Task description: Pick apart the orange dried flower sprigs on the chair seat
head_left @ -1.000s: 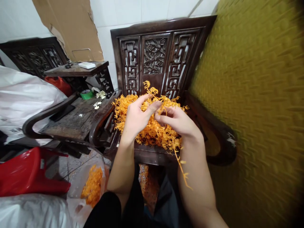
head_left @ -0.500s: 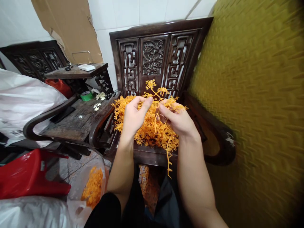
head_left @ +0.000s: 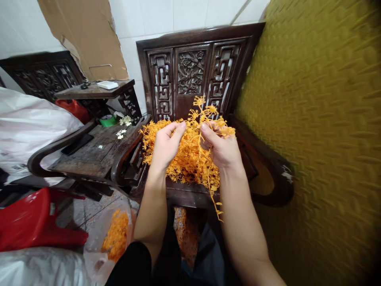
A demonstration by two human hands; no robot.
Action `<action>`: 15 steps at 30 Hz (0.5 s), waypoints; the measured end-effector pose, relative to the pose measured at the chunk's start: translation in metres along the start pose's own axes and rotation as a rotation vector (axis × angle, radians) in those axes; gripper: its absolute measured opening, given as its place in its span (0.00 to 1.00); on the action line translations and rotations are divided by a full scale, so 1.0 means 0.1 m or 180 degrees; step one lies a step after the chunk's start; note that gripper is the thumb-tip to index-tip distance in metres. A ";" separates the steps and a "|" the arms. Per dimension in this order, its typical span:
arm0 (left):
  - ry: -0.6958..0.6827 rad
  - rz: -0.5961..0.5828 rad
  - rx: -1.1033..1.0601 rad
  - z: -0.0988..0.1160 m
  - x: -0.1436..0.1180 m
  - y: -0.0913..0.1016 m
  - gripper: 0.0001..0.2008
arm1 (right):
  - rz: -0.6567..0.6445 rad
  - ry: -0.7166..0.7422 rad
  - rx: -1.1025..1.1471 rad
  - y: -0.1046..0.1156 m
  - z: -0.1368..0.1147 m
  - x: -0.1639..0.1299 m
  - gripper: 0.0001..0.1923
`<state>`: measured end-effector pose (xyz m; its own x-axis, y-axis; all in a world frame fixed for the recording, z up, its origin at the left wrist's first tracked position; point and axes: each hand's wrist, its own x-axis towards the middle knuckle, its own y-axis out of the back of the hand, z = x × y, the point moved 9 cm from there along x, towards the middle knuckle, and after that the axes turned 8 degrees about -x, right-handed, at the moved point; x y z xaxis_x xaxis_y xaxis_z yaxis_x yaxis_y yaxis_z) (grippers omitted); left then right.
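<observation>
My right hand (head_left: 222,145) is closed round an orange plastic flower sprig (head_left: 200,104) with branching stems and tiny star-shaped ends. One long stem of it hangs below the hand, past the seat's front edge. Just left of the sprig, my left hand (head_left: 168,145) has its thumb and forefinger pinched together; what lies between the tips is too small to make out. Beneath both hands a thick heap of similar orange sprigs (head_left: 187,159) covers the seat of a dark carved wooden chair (head_left: 192,31).
A clear plastic bag (head_left: 99,222) with orange pieces stands on the floor, beside a red plastic stool (head_left: 41,222). Left are another wooden chair seat (head_left: 89,153), green tape (head_left: 108,120) and a white sack (head_left: 32,127). A yellow textured surface (head_left: 312,119) rises close on the right.
The sprig has turned in my right hand, its top shifting right and its hanging stem swinging right. My left hand has drawn slightly left, away from the sprig.
</observation>
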<state>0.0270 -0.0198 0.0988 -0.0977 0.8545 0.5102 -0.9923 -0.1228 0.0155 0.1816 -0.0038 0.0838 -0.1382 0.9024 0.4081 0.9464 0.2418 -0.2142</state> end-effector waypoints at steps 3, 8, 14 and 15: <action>-0.0103 -0.0082 0.0124 0.05 -0.01 -0.01 0.14 | 0.0160 0.0032 -0.0054 0.04 -0.01 -0.01 0.21; -0.0258 -0.0007 0.0575 0.20 -0.04 0.02 0.10 | 0.0110 -0.0174 -0.0148 0.03 0.06 -0.02 0.27; -0.0599 0.0315 0.0801 0.40 -0.11 0.11 0.09 | 0.0013 -0.0327 -0.0088 0.02 0.09 -0.03 0.39; -0.0674 0.0307 0.0833 0.43 -0.12 0.10 0.09 | 0.0000 -0.0300 -0.0147 0.02 0.09 -0.04 0.36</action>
<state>0.0211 -0.0535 0.1298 -0.1449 0.7124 0.6867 -0.9235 -0.3465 0.1646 0.1810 -0.0036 0.0743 -0.1631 0.9325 0.3223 0.9585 0.2272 -0.1721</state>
